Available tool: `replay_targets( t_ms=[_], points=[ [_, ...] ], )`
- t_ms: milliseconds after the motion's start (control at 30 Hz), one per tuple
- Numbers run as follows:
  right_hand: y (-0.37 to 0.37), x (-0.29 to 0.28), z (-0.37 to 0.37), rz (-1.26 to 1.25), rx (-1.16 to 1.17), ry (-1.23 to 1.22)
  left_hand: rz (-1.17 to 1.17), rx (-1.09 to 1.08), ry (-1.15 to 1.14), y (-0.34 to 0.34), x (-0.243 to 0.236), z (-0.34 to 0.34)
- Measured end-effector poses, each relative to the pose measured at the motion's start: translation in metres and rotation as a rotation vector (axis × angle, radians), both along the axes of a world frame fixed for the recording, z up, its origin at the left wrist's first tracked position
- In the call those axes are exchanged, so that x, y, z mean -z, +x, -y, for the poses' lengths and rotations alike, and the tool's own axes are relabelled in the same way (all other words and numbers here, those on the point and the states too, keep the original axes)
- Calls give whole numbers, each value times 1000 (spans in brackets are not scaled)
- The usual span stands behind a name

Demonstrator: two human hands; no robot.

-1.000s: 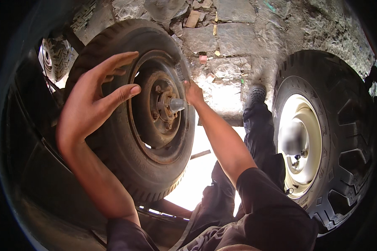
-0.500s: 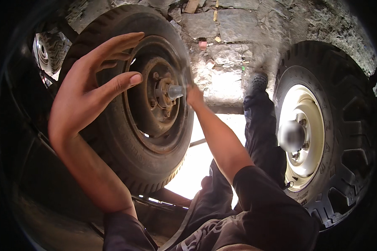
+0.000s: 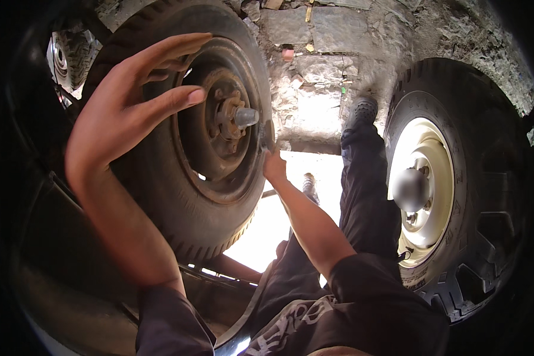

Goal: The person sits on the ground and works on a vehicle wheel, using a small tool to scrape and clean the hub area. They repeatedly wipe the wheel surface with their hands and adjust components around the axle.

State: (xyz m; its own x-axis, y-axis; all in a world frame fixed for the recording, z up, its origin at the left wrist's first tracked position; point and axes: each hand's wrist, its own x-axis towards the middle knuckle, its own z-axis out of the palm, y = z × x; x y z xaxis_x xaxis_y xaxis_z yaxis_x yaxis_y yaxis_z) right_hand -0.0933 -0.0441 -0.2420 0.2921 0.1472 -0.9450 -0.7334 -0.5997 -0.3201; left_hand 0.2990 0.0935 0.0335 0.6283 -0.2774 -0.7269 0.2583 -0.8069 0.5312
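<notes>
On the left stands a worn black tyre on a rusty brown steel wheel [image 3: 210, 187], with lug nuts around its hub [image 3: 230, 121] and a grey cap at the centre. My left hand [image 3: 121, 110] is raised in front of the tyre, fingers stretched and thumb apart, with nothing in it. Whether its fingertips touch the wheel I cannot tell. My right hand [image 3: 274, 167] is closed at the wheel's right side, around a slim grey metal tool [image 3: 267, 137] that points upward beside the tyre. The tool's exact kind is unclear.
At the right stands another wheel, a chunky black tyre [image 3: 486, 178] on a cream rim [image 3: 439, 222]. A dark-trousered leg with a shoe [image 3: 362, 111] is between the wheels. Broken stone paving [image 3: 288, 26] lies beyond. Dark vehicle bodywork [image 3: 47, 237] fills the left.
My right hand has moved down with the tool, which was blurred by motion before. My left hand has shifted slightly upward in the picture, still spread.
</notes>
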Motion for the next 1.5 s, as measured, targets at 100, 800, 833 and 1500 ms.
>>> replay_targets(
  t_ms=[100,800,833,1500],
  points=[
    [-14,-30,15,-122,0,87,54,6,-35,-2,4,0],
    [-24,-43,18,-72,-79,16,139,-204,9,4,-17,19],
    [-23,-16,5,-21,-67,-19,147,-215,-10,5,-14,24],
    [71,73,-13,94,-36,-47,258,117,419,12,-13,33]
  ],
)
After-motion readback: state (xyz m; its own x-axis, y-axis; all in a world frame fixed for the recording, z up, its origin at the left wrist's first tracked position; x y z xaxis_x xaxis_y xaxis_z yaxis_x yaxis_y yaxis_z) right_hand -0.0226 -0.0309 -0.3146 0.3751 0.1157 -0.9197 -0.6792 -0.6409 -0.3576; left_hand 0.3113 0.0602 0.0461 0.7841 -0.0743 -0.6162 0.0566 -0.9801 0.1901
